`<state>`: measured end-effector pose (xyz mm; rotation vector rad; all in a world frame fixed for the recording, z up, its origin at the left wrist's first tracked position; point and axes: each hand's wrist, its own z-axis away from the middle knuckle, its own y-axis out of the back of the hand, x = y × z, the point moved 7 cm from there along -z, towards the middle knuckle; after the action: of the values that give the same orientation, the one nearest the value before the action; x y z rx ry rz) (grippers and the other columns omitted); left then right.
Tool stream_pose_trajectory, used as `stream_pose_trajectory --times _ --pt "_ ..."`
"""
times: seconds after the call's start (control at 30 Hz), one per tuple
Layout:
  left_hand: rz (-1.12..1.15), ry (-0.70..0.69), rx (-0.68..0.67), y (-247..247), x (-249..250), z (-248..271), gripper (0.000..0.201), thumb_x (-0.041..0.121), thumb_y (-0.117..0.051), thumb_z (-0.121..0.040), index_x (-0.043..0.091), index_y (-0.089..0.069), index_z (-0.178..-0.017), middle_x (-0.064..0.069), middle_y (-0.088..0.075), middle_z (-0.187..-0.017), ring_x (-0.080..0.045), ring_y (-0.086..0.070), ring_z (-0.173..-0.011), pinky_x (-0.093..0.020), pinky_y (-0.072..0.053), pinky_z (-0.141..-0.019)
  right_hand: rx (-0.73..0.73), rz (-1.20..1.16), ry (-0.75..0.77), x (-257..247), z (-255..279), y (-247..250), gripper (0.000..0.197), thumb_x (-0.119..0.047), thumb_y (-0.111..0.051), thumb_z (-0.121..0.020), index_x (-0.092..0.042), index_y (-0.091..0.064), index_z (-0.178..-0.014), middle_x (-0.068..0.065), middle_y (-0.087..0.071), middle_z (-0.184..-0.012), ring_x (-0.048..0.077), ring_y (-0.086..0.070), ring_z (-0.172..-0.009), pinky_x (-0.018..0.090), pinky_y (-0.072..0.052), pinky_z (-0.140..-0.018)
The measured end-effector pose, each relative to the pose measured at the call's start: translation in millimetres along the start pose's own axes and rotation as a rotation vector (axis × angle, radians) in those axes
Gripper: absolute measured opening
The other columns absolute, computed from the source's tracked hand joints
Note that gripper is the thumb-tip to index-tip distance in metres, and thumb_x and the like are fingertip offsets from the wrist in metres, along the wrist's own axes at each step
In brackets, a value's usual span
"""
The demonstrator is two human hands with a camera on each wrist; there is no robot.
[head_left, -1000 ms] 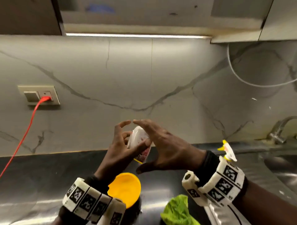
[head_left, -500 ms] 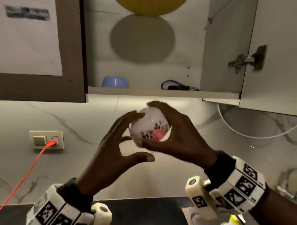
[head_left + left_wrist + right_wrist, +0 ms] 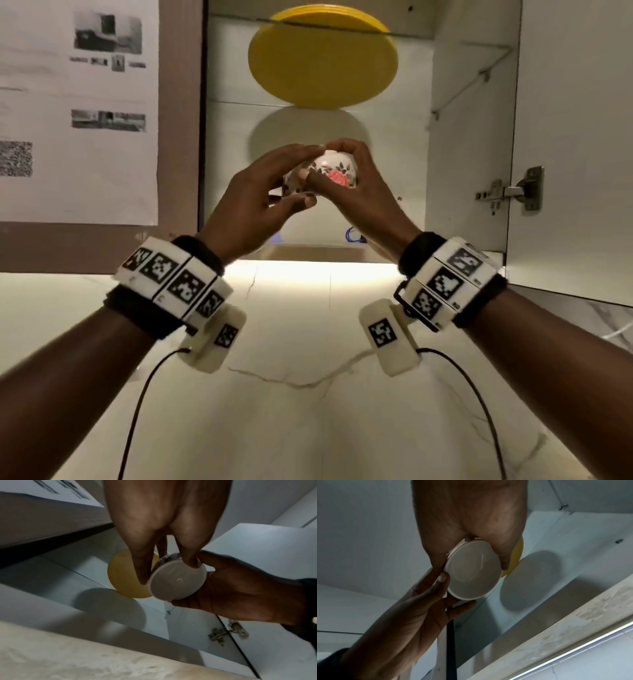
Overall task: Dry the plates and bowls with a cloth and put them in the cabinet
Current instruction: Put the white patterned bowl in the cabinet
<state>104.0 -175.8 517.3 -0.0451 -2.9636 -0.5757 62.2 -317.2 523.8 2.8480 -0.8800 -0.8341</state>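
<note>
A small white bowl [image 3: 337,173] with a pink flower print is held up in front of the open cabinet's [image 3: 318,251] lower compartment. Its mouth faces down toward my wrists [image 3: 176,580] [image 3: 474,574]. My left hand [image 3: 305,174] grips it from the left, fingers over the top and thumb beneath [image 3: 166,572]. My right hand [image 3: 329,161] grips it from the right, fingers curled round its side [image 3: 471,563]. A yellow plate [image 3: 322,58] lies on the glass shelf above, seen from below.
The cabinet door [image 3: 575,137] stands open at the right with its hinge [image 3: 513,192] showing. A shut door with a printed sheet [image 3: 78,102] is at the left. A blue cable [image 3: 352,236] lies on the cabinet floor behind my hands. Lit marble wall below.
Both hands have lifted the bowl from counter height up to the cabinet opening. The left hand, spread beside the bowl half a second ago, now grips it. The view tilted upward.
</note>
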Motion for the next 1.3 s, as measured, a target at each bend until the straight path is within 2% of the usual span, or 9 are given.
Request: stream_pose_trajectory --times 0.1,0.3,0.43,0.5,0.67,0.93,1.07,1.2,1.3 --pt "-0.009 0.037 -0.054 -3.5 -16.9 -14.0 0.051 0.007 -0.067 -0.092 0.023 -0.056 -0.139 0.006 -0.056 -0.137 -0.003 -0.056 -0.12 -0.014 -0.051 -0.09 -0.039 -0.007 -0.088 22.9 -14.7 -12.7 0.055 -0.048 -0.074 -0.079 -0.03 -0.043 -0.121 -0.003 -0.065 -0.11 0.015 -0.066 -0.1 0.042 -0.055 -0.092" --pt "-0.153 0.194 -0.145 -25.2 -57.7 -11.8 0.055 0.002 -0.073 -0.08 0.024 -0.059 -0.129 -0.007 -0.06 -0.125 -0.022 -0.057 -0.114 -0.039 -0.052 -0.096 -0.23 0.161 -0.338 76.6 -26.1 -29.6 0.069 -0.05 -0.068 -0.086 -0.02 -0.032 -0.137 0.005 -0.056 -0.127 0.019 -0.056 -0.117 0.041 -0.046 -0.104" --pt "-0.239 0.239 -0.184 -40.1 -70.0 -7.8 0.053 0.001 -0.071 -0.081 0.022 -0.058 -0.129 -0.006 -0.058 -0.118 -0.02 -0.055 -0.109 -0.011 -0.042 -0.084 -0.349 0.291 -0.44 94.3 -25.4 -36.6 0.082 -0.052 -0.067 -0.083 -0.018 -0.025 -0.145 0.009 -0.049 -0.138 0.023 -0.05 -0.125 0.044 -0.04 -0.109" --pt "-0.276 0.264 -0.23 -45.3 -74.0 -9.0 0.055 0.002 -0.071 -0.082 0.022 -0.057 -0.131 -0.004 -0.055 -0.12 -0.018 -0.051 -0.109 -0.009 -0.035 -0.079 -0.399 0.423 -0.431 95.2 -26.8 -39.3 0.083 -0.054 -0.064 -0.082 -0.019 -0.028 -0.147 0.008 -0.048 -0.141 0.025 -0.049 -0.126 0.045 -0.04 -0.108" --pt "-0.343 0.309 -0.303 -50.5 -81.1 -17.7 0.059 0.012 -0.08 -0.08 0.026 -0.057 -0.132 -0.001 -0.054 -0.118 -0.021 -0.051 -0.111 -0.032 -0.042 -0.094 -0.348 0.579 -0.37 86.4 -24.9 -31.4 0.06 -0.042 -0.058 -0.095 -0.017 -0.038 -0.145 0.01 -0.055 -0.136 0.027 -0.054 -0.122 0.038 -0.044 -0.101" --pt "-0.408 0.254 -0.318 -50.7 -81.3 -16.8 0.051 0.024 -0.075 -0.086 0.029 -0.058 -0.135 -0.003 -0.057 -0.12 -0.015 -0.049 -0.103 -0.034 -0.043 -0.096 0.002 0.783 0.0 47.5 23.0 -12.3 0.032 -0.015 -0.056 -0.095 -0.011 -0.055 -0.127 0.008 -0.062 -0.115 0.024 -0.058 -0.103 0.025 -0.038 -0.075" --pt "-0.449 0.259 -0.334 -54.1 -87.2 -12.8 0.04 0.024 -0.061 -0.098 0.027 -0.057 -0.138 -0.006 -0.056 -0.123 -0.022 -0.052 -0.116 -0.026 -0.039 -0.092 -0.134 0.848 0.068 54.9 23.7 -26.2 0.02 -0.012 -0.047 -0.095 -0.016 -0.066 -0.101 -0.001 -0.061 -0.081 0.022 -0.06 -0.074 0.02 -0.031 -0.054" --pt "-0.565 0.325 -0.383 -53.2 -94.8 -14.9 0.045 0.022 -0.056 -0.1 0.025 -0.05 -0.144 -0.01 -0.052 -0.133 -0.026 -0.047 -0.127 -0.036 -0.04 -0.103 -0.315 0.969 -0.124 71.7 8.3 -35.7 0.022 -0.022 -0.039 -0.098 -0.018 -0.061 -0.1 0.004 -0.056 -0.081 0.026 -0.055 -0.075 0.03 -0.035 -0.06" --pt "-0.641 0.356 -0.402 -46.0 -90.8 -18.5 0.033 0.024 -0.051 -0.101 0.02 -0.062 -0.132 -0.011 -0.063 -0.127 -0.03 -0.055 -0.121 -0.041 -0.045 -0.101 -0.46 1.022 -0.254 84.5 -10.4 -45.2 0.02 -0.024 -0.039 -0.098 -0.014 -0.057 -0.098 0.004 -0.054 -0.083 0.028 -0.056 -0.084 0.035 -0.04 -0.07"
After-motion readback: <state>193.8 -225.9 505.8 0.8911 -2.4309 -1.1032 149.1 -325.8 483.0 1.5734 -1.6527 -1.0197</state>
